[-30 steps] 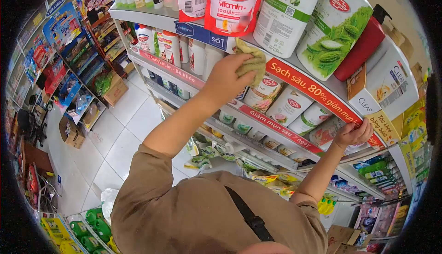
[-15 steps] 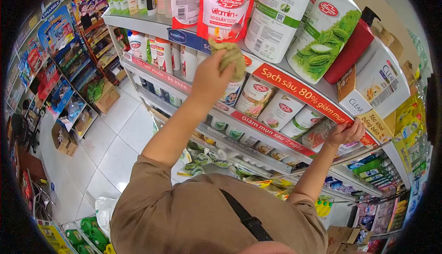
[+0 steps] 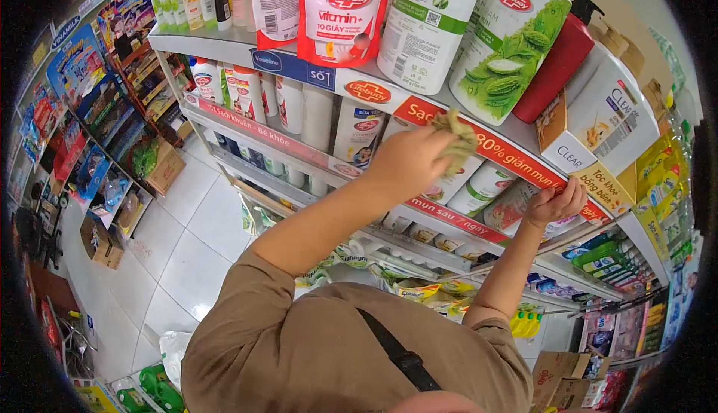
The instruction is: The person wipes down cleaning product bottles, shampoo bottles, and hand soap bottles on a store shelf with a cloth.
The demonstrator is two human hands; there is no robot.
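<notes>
My left hand (image 3: 411,160) holds a greenish-yellow cloth (image 3: 458,142) against the red label strip (image 3: 505,156) along the top shelf's front edge. Over that strip stand a white and green Lifebuoy bottle (image 3: 430,28) and another with a bitter melon picture (image 3: 511,46). My right hand (image 3: 557,203) has its fingers curled over the same edge farther right, below the CLEAR box (image 3: 557,144). A red Lifebuoy pouch (image 3: 340,20) sits left of the bottles. Part of the strip is hidden behind the cloth and my left hand.
Lower shelves hold more bottles, such as a Lifebuoy one (image 3: 359,132). At the left are snack racks (image 3: 112,125) and a cardboard box (image 3: 166,166) on the tiled floor (image 3: 161,263). Another cardboard box (image 3: 553,379) lies at the lower right.
My left hand and the cloth have moved right along the shelf edge, from beneath the red pouch to beneath the white and green bottles. My right hand keeps its place on the edge.
</notes>
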